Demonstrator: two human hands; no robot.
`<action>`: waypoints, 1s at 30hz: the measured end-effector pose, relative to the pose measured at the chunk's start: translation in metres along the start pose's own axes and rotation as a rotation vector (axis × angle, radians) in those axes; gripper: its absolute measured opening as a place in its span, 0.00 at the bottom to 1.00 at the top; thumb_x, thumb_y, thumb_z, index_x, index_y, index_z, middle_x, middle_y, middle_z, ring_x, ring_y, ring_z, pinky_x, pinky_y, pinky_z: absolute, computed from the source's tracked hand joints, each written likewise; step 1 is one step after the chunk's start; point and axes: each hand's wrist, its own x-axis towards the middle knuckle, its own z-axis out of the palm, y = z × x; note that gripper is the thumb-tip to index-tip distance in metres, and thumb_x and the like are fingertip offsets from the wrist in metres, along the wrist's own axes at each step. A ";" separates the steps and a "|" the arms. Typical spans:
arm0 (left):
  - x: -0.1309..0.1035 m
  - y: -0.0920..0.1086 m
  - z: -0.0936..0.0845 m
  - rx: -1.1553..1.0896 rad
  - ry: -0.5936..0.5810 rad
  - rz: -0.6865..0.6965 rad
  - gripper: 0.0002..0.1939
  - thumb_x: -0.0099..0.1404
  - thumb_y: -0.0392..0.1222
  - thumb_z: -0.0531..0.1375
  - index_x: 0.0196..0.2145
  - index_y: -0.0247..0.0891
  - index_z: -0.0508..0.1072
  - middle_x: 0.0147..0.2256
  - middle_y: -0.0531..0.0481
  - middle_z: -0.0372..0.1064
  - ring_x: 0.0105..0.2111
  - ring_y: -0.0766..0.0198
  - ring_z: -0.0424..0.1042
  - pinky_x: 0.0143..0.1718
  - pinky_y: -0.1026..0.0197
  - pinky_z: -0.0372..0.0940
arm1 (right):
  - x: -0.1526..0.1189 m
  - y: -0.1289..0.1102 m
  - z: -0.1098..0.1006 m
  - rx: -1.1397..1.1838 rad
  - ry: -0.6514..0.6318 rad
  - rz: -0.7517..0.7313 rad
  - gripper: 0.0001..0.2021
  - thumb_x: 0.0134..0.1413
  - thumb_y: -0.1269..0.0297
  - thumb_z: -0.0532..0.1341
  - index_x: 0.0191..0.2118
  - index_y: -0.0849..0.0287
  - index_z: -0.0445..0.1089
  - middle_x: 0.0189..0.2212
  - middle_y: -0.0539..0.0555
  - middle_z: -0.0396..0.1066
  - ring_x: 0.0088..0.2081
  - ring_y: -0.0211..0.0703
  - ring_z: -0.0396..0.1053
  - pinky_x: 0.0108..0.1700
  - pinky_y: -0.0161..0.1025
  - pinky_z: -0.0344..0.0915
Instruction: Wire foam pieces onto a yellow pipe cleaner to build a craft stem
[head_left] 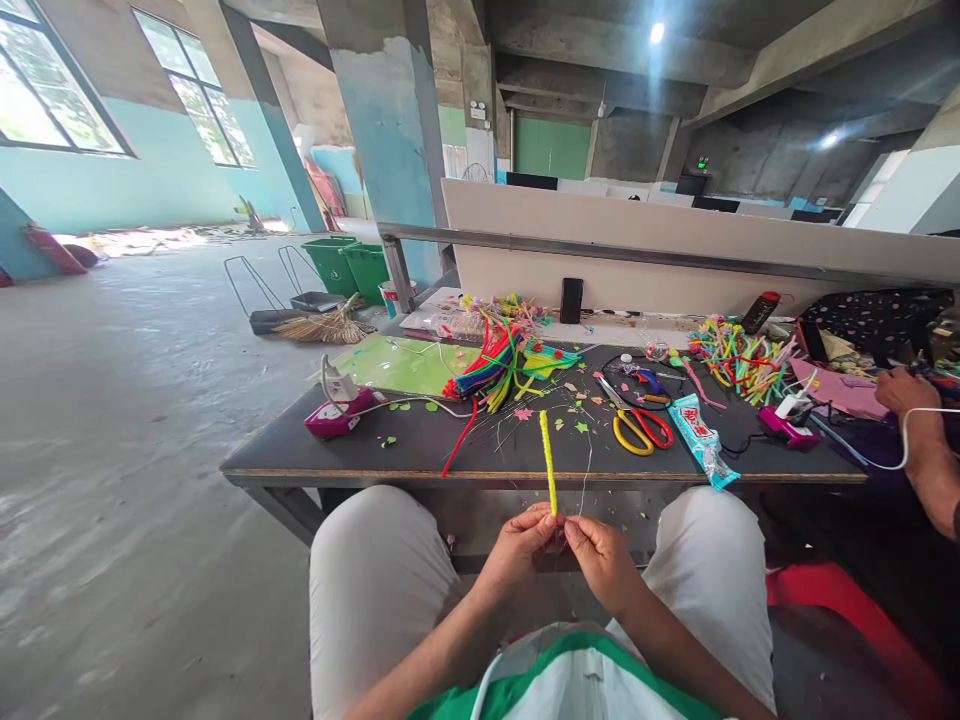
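A yellow pipe cleaner [547, 460] stands nearly upright between my knees, its lower end pinched by my left hand [525, 540]. Close beside it, my right hand [600, 560] is closed, thumb against fingers, near the pipe cleaner's lower end. A thin pale wire [587, 470] rises from the fingertips of that hand toward the table. Past my hands, a bundle of colored pipe cleaners [491, 370] lies on the dark table [405, 450], with a loose red pipe cleaner [460, 440] hanging toward the front edge.
Scissors [637, 425] with red and yellow handles lie right of center beside a blue wrapper [701, 440]. Purple power sockets [337, 412] sit at the left. A black phone [571, 300] leans on the divider. At the far right, another person's hand [911, 395] rests near pink sheets.
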 end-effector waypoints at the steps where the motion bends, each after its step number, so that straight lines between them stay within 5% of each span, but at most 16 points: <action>1: 0.000 0.000 0.000 -0.008 -0.003 0.022 0.11 0.51 0.45 0.68 0.27 0.33 0.78 0.33 0.48 0.67 0.32 0.66 0.66 0.35 0.64 0.62 | -0.001 0.001 -0.001 -0.025 0.019 -0.024 0.17 0.62 0.56 0.50 0.45 0.55 0.74 0.38 0.57 0.75 0.40 0.46 0.71 0.44 0.41 0.67; 7: 0.002 -0.002 -0.001 -0.018 -0.003 0.079 0.09 0.53 0.42 0.67 0.30 0.33 0.79 0.36 0.45 0.70 0.34 0.65 0.67 0.38 0.63 0.62 | -0.004 0.010 0.002 -0.121 0.148 -0.135 0.18 0.62 0.57 0.52 0.55 0.46 0.66 0.48 0.56 0.66 0.50 0.46 0.65 0.53 0.44 0.62; 15: -0.004 0.000 0.009 -0.088 -0.022 -0.035 0.12 0.52 0.45 0.67 0.31 0.33 0.78 0.26 0.45 0.74 0.26 0.64 0.70 0.32 0.61 0.64 | -0.001 0.014 0.020 0.058 0.201 -0.049 0.20 0.62 0.51 0.50 0.57 0.44 0.63 0.65 0.51 0.46 0.64 0.51 0.48 0.62 0.50 0.51; 21: -0.004 -0.001 0.010 -0.070 -0.028 -0.054 0.15 0.49 0.48 0.68 0.29 0.32 0.77 0.24 0.48 0.72 0.23 0.66 0.68 0.27 0.63 0.62 | 0.002 0.014 0.024 0.088 0.231 -0.062 0.20 0.61 0.52 0.52 0.57 0.45 0.63 0.65 0.51 0.48 0.65 0.51 0.45 0.63 0.50 0.51; 30: 0.001 -0.009 0.010 0.037 0.003 0.044 0.17 0.50 0.52 0.67 0.25 0.33 0.71 0.21 0.53 0.66 0.22 0.70 0.62 0.26 0.66 0.57 | 0.004 0.009 0.014 0.346 0.086 0.067 0.19 0.55 0.51 0.59 0.51 0.50 0.70 0.57 0.55 0.63 0.59 0.48 0.59 0.60 0.48 0.56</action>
